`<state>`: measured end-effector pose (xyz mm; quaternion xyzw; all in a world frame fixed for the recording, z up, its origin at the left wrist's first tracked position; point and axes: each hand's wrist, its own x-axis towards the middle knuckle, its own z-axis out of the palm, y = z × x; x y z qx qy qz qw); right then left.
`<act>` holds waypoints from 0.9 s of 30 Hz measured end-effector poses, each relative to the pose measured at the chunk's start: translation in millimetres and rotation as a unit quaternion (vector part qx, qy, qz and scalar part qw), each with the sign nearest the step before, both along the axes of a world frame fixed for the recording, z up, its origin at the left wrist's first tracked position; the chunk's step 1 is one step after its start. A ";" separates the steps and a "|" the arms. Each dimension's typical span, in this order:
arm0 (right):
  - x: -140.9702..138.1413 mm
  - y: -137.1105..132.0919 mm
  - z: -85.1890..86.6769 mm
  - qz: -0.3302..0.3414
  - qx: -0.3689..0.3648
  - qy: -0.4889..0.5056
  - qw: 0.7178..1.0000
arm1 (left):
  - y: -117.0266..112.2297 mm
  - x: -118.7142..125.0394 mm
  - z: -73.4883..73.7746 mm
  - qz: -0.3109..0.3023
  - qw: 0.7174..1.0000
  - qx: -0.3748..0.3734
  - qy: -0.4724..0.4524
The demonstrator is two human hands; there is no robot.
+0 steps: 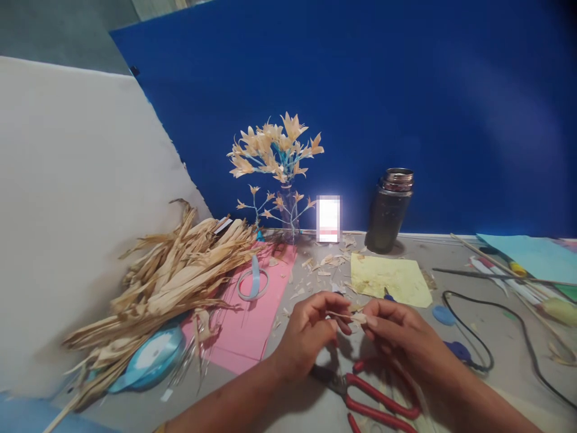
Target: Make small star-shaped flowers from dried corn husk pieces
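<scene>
A blue backdrop (383, 90) stands along the far side of the grey bench (505, 355). A heap of dried corn husks (193, 270) lies left, overlapping pink paper (270, 288). Husk flowers (274, 150) and a metal flask (388, 216) stand far. Red-handled scissors (372, 392) lie near, below the hands. The right hand (401, 328) pinches a pale husk piece (359, 319) between both hands; whether the left hand (315, 328), fingers curled by its thin end, grips it I cannot tell.
</scene>
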<state>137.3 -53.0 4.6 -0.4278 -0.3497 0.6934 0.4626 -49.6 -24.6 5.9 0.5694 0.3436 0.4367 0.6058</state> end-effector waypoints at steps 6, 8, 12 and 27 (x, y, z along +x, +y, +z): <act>3.9 2.5 2.0 0.043 0.006 -0.033 0.999 | 2.3 -1.4 6.0 -0.044 0.995 -0.082 -0.022; 5.1 4.3 -0.2 0.051 0.012 -0.048 0.997 | 2.0 -0.7 6.5 -0.041 0.996 -0.070 -0.020; 3.5 3.3 -2.4 0.058 0.011 -0.053 0.997 | 1.6 0.5 6.1 -0.038 0.997 -0.069 0.000; -3.9 -1.1 4.3 0.012 0.015 -0.043 0.999 | 5.9 5.0 -10.9 0.010 0.987 -0.152 -0.053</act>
